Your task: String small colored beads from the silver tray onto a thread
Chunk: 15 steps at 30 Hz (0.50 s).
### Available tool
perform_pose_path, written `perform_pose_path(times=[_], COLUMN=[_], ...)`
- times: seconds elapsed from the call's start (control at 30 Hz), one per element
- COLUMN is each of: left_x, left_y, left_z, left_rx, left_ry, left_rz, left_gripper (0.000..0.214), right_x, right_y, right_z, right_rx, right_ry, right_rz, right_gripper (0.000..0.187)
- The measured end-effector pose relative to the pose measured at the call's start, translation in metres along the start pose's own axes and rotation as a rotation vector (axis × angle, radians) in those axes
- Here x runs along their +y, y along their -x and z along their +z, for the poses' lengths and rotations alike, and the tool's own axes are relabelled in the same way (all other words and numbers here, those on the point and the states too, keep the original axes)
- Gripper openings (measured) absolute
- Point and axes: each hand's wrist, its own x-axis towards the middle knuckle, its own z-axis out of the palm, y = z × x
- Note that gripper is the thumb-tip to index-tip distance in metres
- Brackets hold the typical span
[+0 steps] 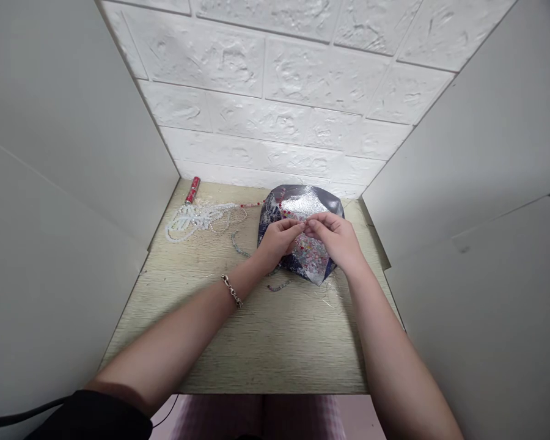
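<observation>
Fingertips of my left hand [278, 242] and my right hand [338, 239] meet in a pinch above a dark blue pouch with a shiny silver lining [302, 198]. Whatever sits between the fingers is too small to make out. Loose beads [315, 261], mostly pink and clear with some red, lie in the pouch beneath my hands. A strand of red and pink beads [252, 205] runs to the pouch's left edge. Short pale blue-green bead strands [239, 245] lie left of and below the pouch, partly hidden by my left hand.
White bead strands [186, 221] are heaped at the back left beside a red patterned cylinder [192, 190]. Thin clear threads [327, 300] lie on the wooden tabletop [256, 348]. Grey panels close in both sides, and a white brick-patterned wall [275, 140] stands behind.
</observation>
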Motion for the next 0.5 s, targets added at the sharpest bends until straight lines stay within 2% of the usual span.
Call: perform_pose_path(times=[0.13, 0.5], left_x=[0.0016, 0.0005], left_y=[0.0007, -0.0004], left_z=[0.0005, -0.0019], left_rx=[0.006, -0.011], left_ry=[-0.013, -0.003], left_rz=[-0.015, -0.030], left_gripper=[0.020, 0.021], right_x=[-0.0009, -0.0011], right_y=[0.0007, 0.0016], right_z=[0.0007, 0.0015], right_rx=[-0.009, -0.029], right_ry=[-0.047, -0.008], right_rz=[0.035, 0.035], right_gripper=[0.014, 0.015])
